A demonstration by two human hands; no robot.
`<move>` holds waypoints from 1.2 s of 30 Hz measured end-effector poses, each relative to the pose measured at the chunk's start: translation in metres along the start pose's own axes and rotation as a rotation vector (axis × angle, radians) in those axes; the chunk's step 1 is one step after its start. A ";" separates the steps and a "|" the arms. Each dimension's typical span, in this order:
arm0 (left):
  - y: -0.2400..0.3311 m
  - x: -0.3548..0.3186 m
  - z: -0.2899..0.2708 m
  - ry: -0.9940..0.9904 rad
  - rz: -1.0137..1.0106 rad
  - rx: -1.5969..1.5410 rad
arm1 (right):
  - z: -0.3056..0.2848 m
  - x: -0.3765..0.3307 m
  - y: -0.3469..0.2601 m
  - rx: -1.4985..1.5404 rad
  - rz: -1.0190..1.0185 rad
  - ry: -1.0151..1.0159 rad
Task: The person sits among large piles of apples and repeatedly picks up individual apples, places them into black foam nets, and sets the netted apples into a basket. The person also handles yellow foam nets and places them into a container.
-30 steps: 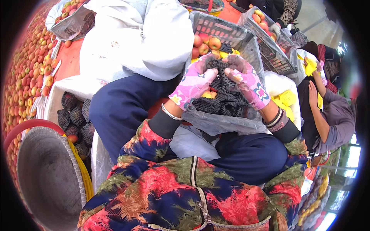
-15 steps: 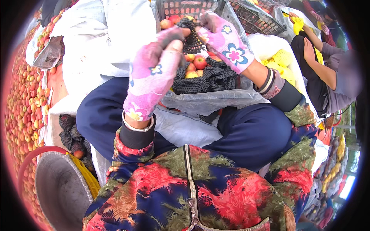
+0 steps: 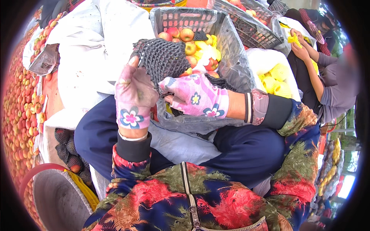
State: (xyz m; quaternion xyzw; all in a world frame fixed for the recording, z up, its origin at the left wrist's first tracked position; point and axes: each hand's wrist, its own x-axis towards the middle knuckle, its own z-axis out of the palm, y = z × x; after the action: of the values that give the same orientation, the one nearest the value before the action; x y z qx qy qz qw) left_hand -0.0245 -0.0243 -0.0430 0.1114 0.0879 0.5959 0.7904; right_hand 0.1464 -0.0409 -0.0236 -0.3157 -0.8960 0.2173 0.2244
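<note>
A black foam fruit net [image 3: 163, 57] is bunched and bulging between my two gloved hands, above the near left part of a lined crate [image 3: 236, 54]. My left hand [image 3: 135, 94], in a pink flowered fingerless glove, grips the net's left side with the thumb up and the fingers hidden behind. My right hand [image 3: 198, 94], gloved alike, has its fingers closed on the net's lower end. Whether an apple is inside the net cannot be seen. Loose apples [image 3: 190, 48] and yellow foam nets [image 3: 208, 51] lie in the crate, with more black netting beside my right hand.
On the left spread heaped apples [image 3: 23, 119] and a grey bucket [image 3: 58, 200] with a red handle. Black-netted apples [image 3: 69, 148] lie by my left knee. At right are a white sack of yellow nets [image 3: 279, 79], a second crate [image 3: 250, 29] and a co-worker [image 3: 331, 77] handling yellow netting.
Both hands have come down and nearer to me, my left one turning palm inward. The black net, crumpled small before, now shows as a wide bulging mesh. The co-worker's hands have come together.
</note>
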 end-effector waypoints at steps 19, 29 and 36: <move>0.015 0.023 -0.025 -0.025 -0.009 -0.112 | 0.091 -0.028 0.244 -0.551 0.246 -0.388; 0.004 0.001 0.010 0.056 0.451 0.822 | -0.071 -0.005 0.116 0.877 0.758 0.057; -0.035 -0.010 0.013 -0.240 0.436 1.209 | -0.071 -0.020 0.010 1.207 0.795 0.130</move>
State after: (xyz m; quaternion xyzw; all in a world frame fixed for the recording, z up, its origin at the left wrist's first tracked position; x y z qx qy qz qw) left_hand 0.0086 -0.0436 -0.0401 0.6173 0.2939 0.5716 0.4538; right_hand 0.2032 -0.0297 0.0226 -0.4508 -0.4222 0.7200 0.3165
